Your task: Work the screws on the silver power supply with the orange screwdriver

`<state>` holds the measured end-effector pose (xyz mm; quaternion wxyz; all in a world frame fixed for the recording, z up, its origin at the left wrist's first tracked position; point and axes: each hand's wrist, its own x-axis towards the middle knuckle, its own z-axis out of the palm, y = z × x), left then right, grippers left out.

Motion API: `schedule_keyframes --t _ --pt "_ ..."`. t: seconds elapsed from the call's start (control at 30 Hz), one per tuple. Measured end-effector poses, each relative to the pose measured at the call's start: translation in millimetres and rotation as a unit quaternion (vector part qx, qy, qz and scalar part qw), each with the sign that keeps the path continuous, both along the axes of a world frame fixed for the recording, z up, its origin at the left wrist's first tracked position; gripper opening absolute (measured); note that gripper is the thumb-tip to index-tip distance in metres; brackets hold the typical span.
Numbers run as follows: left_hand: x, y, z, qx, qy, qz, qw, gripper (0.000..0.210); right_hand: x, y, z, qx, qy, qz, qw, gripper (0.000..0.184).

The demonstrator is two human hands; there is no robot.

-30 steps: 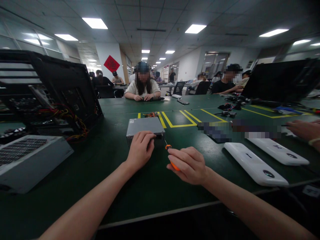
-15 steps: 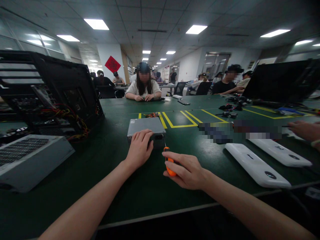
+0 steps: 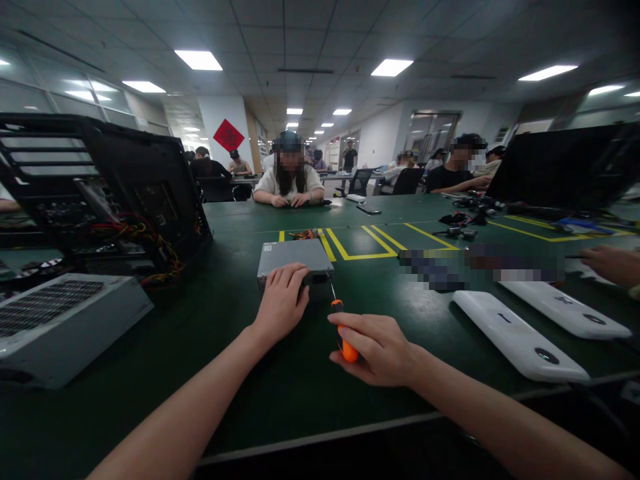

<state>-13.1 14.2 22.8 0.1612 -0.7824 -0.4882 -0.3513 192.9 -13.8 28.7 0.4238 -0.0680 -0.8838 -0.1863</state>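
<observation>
Here on the grey metal box (image 3: 295, 251) there's a small white label (image 3: 267, 247) at the far left corner of the top, its print too tiny to read. Two white devices (image 3: 520, 335) lie to the right, each with a dark mark, the nearer one's a single bar, the farther one's a blurred figure. And up on the pillar, a red diamond poster (image 3: 229, 135), its design not legible from here.

The box sits on the green bench (image 3: 270, 407) straight ahead of the worker, coloured wires (image 3: 303, 235) just behind it. The hands are apart: the left hand (image 3: 281, 297) lies over the box's near edge, fingers on top, thumb lower down; whether it clamps or only presses, I can't tell. The right hand (image 3: 377, 348) has its fingers closed round an orange and black screwdriver (image 3: 349, 351), its shaft reaching the right end of the near face, beside a dark socket (image 3: 319, 279). Is the tip seated? Can't tell.

And there's the change! A second ago the curled fingers hid most of the handle; now they're straighter and more orange shows. The left hand stays put, and so does the box.
</observation>
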Motion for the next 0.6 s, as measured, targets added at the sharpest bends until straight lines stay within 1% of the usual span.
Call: schedule_keyframes --t 0.07,0.13,0.23,0.33,0.47,0.53,0.6 --pt "-0.2 0.2 -0.5 0.002 0.001 0.000 1.000 0.029 0.2 0.3 -2.1 -0.020 0.002 0.007 1.000 0.028" --pt "-0.4 0.3 -1.0 0.004 0.005 0.002 1.000 0.030 1.4 -0.7 -1.6 -0.033 -0.018 0.006 0.999 0.030" --pt "-0.5 0.4 -1.8 0.009 0.010 0.006 1.000 0.030 3.3 -3.1 2.4 -0.014 -0.057 -0.014 0.998 0.031" --pt "-0.8 0.7 -1.9 0.009 0.016 0.010 1.000 0.030 3.9 -3.0 4.0 0.006 -0.019 -0.030 0.999 0.028" --pt "-1.4 1.2 -1.0 0.007 0.019 0.013 1.000 0.031 4.8 0.5 -0.4 -0.030 0.056 -0.014 0.998 0.026" --pt "-1.6 1.3 -0.9 0.007 0.020 0.014 1.000 0.031 6.4 0.7 -1.9 -0.051 0.054 -0.014 0.997 0.027" --pt "-1.6 1.2 -1.0 0.008 0.023 0.018 1.000 0.033 8.0 -1.1 -1.4 -0.049 0.019 -0.024 0.998 0.025"
